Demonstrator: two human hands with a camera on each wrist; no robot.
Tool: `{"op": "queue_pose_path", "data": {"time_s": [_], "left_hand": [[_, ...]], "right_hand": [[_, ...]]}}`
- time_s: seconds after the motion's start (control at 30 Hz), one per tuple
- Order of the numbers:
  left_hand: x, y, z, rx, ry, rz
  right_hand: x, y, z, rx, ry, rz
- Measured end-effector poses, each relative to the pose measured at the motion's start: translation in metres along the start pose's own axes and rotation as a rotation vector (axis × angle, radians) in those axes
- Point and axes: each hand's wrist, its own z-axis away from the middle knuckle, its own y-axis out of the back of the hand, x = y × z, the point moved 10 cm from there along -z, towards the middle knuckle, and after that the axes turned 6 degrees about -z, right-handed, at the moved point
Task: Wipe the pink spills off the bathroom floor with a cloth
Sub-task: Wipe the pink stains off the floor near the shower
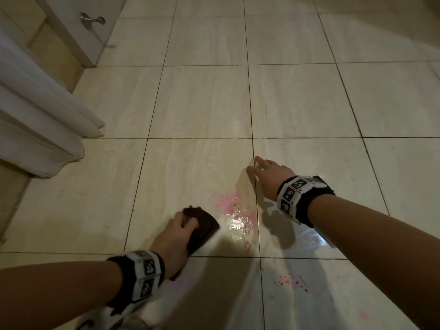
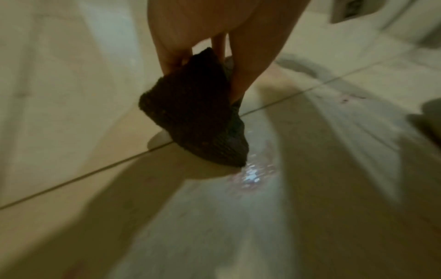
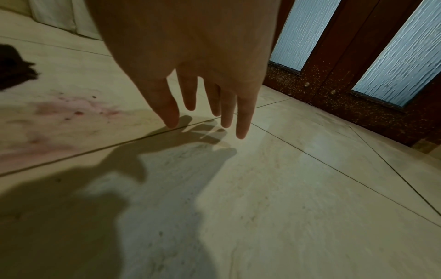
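Note:
My left hand (image 1: pixel 177 231) grips a folded dark brown cloth (image 1: pixel 202 223) low over the beige tiled floor (image 1: pixel 202 103). In the left wrist view the cloth (image 2: pixel 190 113) hangs from my fingers (image 2: pixel 167 56), its tip just left of a wet pink smear (image 2: pixel 253 175). A pink spill (image 1: pixel 234 206) with a shiny wet patch lies right of the cloth. Another patch of pink specks (image 1: pixel 291 282) lies nearer to me. My right hand (image 1: pixel 266 173) hovers open over a tile joint, fingers (image 3: pixel 171 111) straight and spread, holding nothing. The right wrist view shows the spill (image 3: pixel 71 111) to its left.
A white curtain (image 1: pixel 40 129) hangs at the left over a raised ledge. A white door with a metal handle (image 1: pixel 91 19) stands at the back left. A dark wooden door with frosted glass panels (image 3: pixel 393 62) is beyond my right hand. A faint pink spot (image 1: pixel 363 314) lies bottom right.

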Motion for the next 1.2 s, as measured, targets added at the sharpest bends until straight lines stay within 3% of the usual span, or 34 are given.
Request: {"op": "queue_pose_path", "data": {"time_s": [0.07,0.13,0.3,0.5,0.6,0.83,0.97,1.07,1.13,1.2], "left_hand": [[0.031,-0.008,-0.004,-0.029,-0.094,-0.002],[0.043,0.005,-0.019,-0.027,-0.100,0.012],[0.025,0.099,-0.091,0.222,-0.078,0.006],[0.018,0.087,-0.141,0.057,-0.075,-0.312],[0.050,0.074,-0.118,0.096,-0.245,-0.386],[0.138,-0.001,-0.005,0.010,-0.812,-0.381],[0.142,-0.006,-0.013,-0.227,-0.761,-0.165],[0.140,0.055,-0.042,0.014,-0.704,0.034],[0.128,0.086,-0.072,0.163,-0.598,0.038],[0.117,0.091,-0.107,0.158,-0.491,-0.047]], "right_hand": [[0.001,-0.003,0.002,-0.001,-0.002,-0.005],[0.008,-0.003,0.005,0.013,-0.011,-0.005],[0.048,0.001,0.015,0.029,-0.115,-0.024],[0.072,-0.009,0.019,0.016,-0.181,-0.038],[0.071,-0.013,0.018,0.018,-0.169,-0.042],[0.071,-0.013,0.016,0.007,-0.159,-0.010],[0.067,-0.014,0.014,0.013,-0.147,-0.011],[0.072,-0.013,0.014,0.018,-0.134,-0.011],[0.076,-0.013,0.018,0.018,-0.137,-0.028],[0.080,-0.012,0.021,0.022,-0.137,-0.044]]}}
